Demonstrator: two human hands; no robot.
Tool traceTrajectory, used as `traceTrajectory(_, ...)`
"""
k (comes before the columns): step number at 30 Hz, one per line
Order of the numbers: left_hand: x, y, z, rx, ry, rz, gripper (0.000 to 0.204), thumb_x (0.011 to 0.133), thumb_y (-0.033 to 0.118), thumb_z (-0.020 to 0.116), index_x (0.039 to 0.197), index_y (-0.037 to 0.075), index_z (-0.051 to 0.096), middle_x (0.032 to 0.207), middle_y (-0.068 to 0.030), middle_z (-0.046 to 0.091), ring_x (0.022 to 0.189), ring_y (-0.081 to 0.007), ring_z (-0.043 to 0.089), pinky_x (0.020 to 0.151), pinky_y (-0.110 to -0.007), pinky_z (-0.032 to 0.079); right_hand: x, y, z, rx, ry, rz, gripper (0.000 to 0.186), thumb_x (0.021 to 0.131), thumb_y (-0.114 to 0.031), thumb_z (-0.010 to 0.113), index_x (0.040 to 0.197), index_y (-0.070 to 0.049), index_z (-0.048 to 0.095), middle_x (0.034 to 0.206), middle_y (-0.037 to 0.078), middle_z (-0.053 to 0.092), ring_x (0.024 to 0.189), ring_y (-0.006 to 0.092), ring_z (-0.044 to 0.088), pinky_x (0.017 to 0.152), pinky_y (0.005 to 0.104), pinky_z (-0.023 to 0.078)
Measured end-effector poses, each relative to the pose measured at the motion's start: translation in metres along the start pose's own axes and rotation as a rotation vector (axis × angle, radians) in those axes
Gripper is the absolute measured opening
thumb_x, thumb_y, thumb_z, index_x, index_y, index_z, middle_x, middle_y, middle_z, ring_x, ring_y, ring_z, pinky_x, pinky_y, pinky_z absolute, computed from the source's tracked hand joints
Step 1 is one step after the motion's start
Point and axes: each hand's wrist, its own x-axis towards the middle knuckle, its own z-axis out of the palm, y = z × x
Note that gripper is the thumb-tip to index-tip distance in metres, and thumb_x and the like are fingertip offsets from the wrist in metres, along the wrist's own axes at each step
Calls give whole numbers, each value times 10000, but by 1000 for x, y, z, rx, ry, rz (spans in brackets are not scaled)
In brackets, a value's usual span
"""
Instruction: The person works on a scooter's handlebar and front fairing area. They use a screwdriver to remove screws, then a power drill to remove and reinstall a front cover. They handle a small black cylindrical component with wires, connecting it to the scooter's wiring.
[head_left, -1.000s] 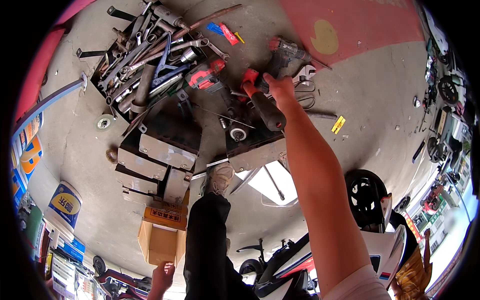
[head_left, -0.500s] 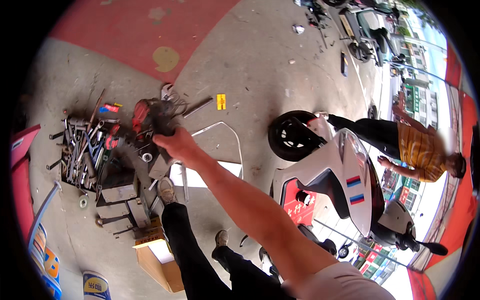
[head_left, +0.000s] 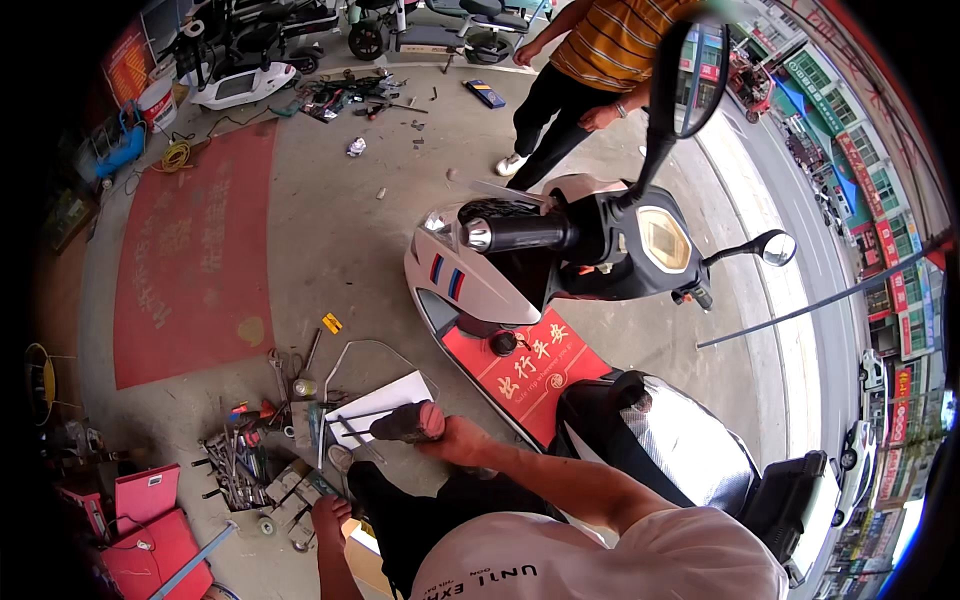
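Observation:
In my right hand [head_left: 458, 441] is a red and black cordless power tool [head_left: 412, 422], which looks like a drill. It is held over a white sheet [head_left: 378, 405] on the ground, where dark metal rods lie. My left hand [head_left: 331, 514] is low beside my leg, near the metal parts and an opened cardboard box [head_left: 366, 555]. Its fingers look curled, and whatever they may hold is hidden. To the right of the tool stands a white scooter [head_left: 490, 290] with a red floor mat [head_left: 530, 378]. A pile of hand tools [head_left: 238, 462] lies left of the sheet.
Beyond the scooter stands a person in a striped orange shirt [head_left: 612, 45]. A red mat [head_left: 195, 260] covers ground at the left, with a red case [head_left: 147, 495] nearer me. More scooters [head_left: 440, 35] and scattered tools [head_left: 345, 95] are at the back. A road runs along the right.
My view has swung up and right, showing more of the scooter. My right hand has drawn the power tool from the tool pile toward my body. My left hand has come into view.

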Motion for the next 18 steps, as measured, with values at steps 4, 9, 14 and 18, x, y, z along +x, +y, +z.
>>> traceTrajectory(4, -32, 83, 119, 351, -176, 250, 197, 888, 204, 607, 977, 29, 608, 781, -70, 652, 624, -153, 628, 543, -267, 486, -94, 89, -77, -56, 218, -11, 521, 792, -542, 670, 1034, -81, 697, 989, 179, 701, 931, 377, 658, 828, 435, 518)
traceTrajectory(9, -91, 172, 304, 1086, -275, 998, 269, 873, 149, 648, 1084, -12, 605, 962, -142, 685, 865, -239, 668, 767, -345, 521, -183, 144, -123, 362, 603, -219, 350, 815, -227, 724, 1093, -38, 624, 935, 125, 683, 838, 273, 663, 758, 373, 536)
traceTrajectory(14, -154, 205, 496, 1346, -373, 1253, 819, 796, 272, 751, 1427, -57, 346, 1452, -267, 414, 1357, -381, 400, 1127, -403, 337, -171, 150, -123, 1294, 838, -171, 198, 813, 3, 685, 995, -13, 607, 861, 55, 626, 707, 143, 602, 628, 308, 503)
traceTrajectory(18, -132, 195, 553, 1481, -261, 1195, 971, 719, 343, 816, 1429, -73, 301, 1430, -287, 406, 1352, -404, 381, 1134, -426, 325, -122, 153, -98, 1473, 777, -303, 148, 842, -4, 644, 980, -28, 599, 831, 44, 622, 656, 144, 590, 615, 306, 500)
